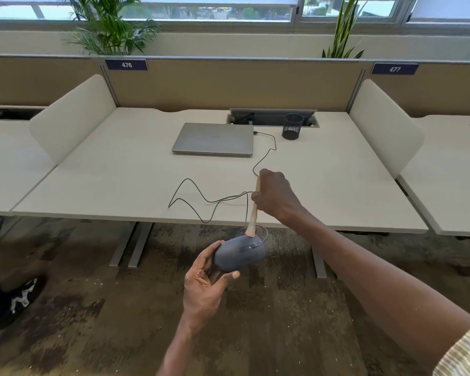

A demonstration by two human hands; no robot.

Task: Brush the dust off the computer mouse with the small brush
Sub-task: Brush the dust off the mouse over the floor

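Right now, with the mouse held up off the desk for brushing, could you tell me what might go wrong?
The mouse is pinched only at its rear by the left hand over bare floor, so a firm brush stroke might knock it loose. Its cable runs looped across the desk to the closed laptop; lifting further could tug the plug. The brush in the right hand crosses that cable and could snag it.

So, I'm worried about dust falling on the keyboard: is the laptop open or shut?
Shut. The laptop lies flat on the desk with its lid down; no screen or keys show.
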